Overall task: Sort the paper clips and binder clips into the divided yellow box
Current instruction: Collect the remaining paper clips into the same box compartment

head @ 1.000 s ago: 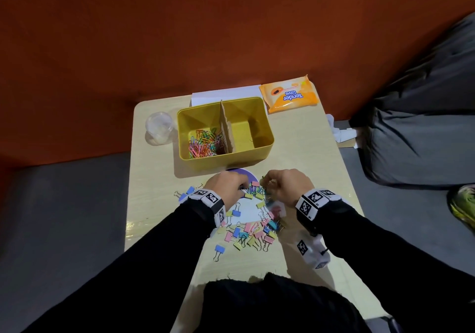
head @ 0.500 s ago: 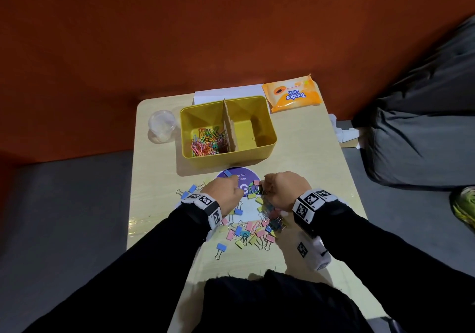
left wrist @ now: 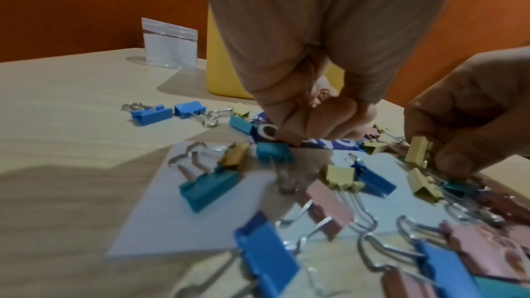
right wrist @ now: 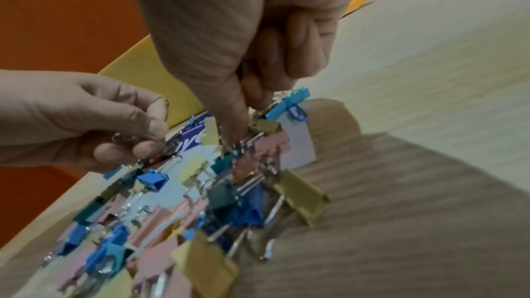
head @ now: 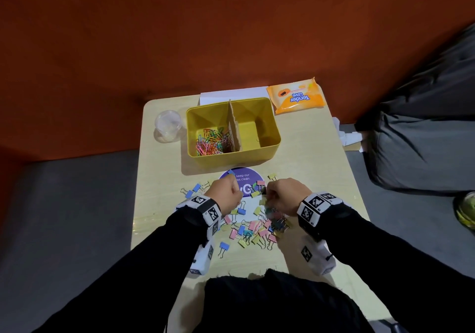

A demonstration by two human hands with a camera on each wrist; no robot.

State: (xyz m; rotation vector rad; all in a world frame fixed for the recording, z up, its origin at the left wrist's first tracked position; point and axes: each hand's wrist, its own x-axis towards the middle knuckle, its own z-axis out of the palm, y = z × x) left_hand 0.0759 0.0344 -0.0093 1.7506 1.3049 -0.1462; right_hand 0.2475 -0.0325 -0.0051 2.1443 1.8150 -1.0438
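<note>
Hands w/ binder clips

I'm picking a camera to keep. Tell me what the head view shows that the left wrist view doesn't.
Head only: the inside of the yellow box, with paper clips in its left compartment, and the orange packet.
Left wrist only: a close look at the right hand pinching a yellow binder clip.
Both: the left hand, the clear cup, and the scattered binder clips.

We see a clear plastic cup far left on the table, an orange tissue pack far right, and a purple round sticker nearer.
</note>
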